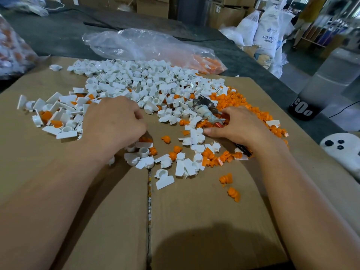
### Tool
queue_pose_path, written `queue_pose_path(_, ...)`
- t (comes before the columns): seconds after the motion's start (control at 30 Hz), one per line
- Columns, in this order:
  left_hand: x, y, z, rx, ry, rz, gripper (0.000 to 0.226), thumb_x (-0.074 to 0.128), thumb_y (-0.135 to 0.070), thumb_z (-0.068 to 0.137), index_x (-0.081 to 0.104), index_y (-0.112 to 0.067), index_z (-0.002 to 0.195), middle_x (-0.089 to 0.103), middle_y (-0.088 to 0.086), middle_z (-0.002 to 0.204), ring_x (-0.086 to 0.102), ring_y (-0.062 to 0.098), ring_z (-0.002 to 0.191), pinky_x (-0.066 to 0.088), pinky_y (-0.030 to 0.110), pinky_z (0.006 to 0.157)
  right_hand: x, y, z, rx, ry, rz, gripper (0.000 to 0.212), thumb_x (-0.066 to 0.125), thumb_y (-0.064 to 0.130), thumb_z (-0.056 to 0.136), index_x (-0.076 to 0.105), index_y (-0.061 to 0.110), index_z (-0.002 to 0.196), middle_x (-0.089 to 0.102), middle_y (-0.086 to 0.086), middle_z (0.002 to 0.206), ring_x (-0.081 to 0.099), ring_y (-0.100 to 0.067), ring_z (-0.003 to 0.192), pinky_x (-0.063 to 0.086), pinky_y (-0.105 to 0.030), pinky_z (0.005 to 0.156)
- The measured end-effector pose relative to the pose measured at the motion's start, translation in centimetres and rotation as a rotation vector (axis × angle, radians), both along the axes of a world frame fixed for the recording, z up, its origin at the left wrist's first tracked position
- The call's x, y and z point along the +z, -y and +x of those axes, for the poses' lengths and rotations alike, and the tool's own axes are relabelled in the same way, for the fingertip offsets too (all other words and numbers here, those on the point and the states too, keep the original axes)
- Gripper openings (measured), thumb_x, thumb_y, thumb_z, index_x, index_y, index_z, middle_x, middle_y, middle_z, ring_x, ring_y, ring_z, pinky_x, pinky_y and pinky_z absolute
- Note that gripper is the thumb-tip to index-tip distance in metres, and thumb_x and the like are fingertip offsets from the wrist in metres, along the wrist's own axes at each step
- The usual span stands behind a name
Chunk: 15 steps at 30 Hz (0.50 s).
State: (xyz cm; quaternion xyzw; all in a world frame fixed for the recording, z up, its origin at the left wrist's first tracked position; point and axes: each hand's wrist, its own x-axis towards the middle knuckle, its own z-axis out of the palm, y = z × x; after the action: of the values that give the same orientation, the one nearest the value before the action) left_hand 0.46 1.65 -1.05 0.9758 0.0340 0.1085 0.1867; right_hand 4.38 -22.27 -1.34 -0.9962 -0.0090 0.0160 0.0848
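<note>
Item 1, left hand (115, 121): fingers curled down at the near edge of the white plastic fittings (136, 78). Orange shows under the knuckles, but I cannot tell whether it holds anything.

Item 2, right hand (239, 127): fingers wrapped on the red grip of a metal hand tool (206, 110), thumb out flat. The tool head lies where the white pile meets the orange plugs (229, 102).

Item 3, cardboard box top (194, 221): work surface with an open seam (149, 191) between the flaps.

Risks as I judge them:
- Loose plugs near the seam could drop into it if either wrist drags back.
- A sweep of the tool would mix orange into white.
- The right forearm could push plugs off the box's right edge, toward the white controller (342, 151).
</note>
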Motion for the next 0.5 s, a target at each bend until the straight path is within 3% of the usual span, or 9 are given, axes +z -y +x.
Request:
queue_pose_path(0.07, 0.33, -0.08, -0.09, -0.025, -0.081, -0.021, 0.021, 0.057, -0.018, 0.078, 0.057, -0.029, 0.060, 0.065, -0.006, 0.076, 0.056, 0.022, 0.081, 0.043, 0.030, 0.068, 0.02, 0.04, -0.02, -0.001, -0.004, 0.004, 0.085, 0.060, 0.070, 0.065, 0.043, 0.019, 0.131, 0.044, -0.008, 0.131, 0.040, -0.026, 0.120, 0.038, -0.039, 0.092)
queue_pose_path(0.27, 1.06, -0.52, -0.32, -0.100, -0.208, -0.148, 0.035, 0.062, -0.005, 0.070, 0.060, -0.039, 0.059, 0.059, -0.019, 0.074, 0.057, 0.015, 0.085, 0.048, 0.029, 0.073, 0.06, -0.12, -0.11, -0.010, -0.006, 0.000, 0.085, 0.060, 0.069, 0.068, 0.040, 0.019, 0.134, 0.041, -0.008, 0.133, 0.039, -0.026, 0.122, 0.038, -0.040, 0.095)
queue_pose_path(0.5, 0.20, -0.85, 0.26, -0.199, -0.185, -0.184, 0.025, 0.064, -0.004, 0.079, 0.072, -0.027, 0.087, 0.062, -0.016, 0.078, 0.056, 0.007, 0.081, 0.042, 0.024, 0.068, 0.03, -0.17, -0.10, -0.014, -0.007, -0.015, 0.085, 0.059, 0.068, 0.069, 0.038, 0.019, 0.135, 0.040, -0.009, 0.135, 0.038, -0.027, 0.123, 0.037, -0.041, 0.097)
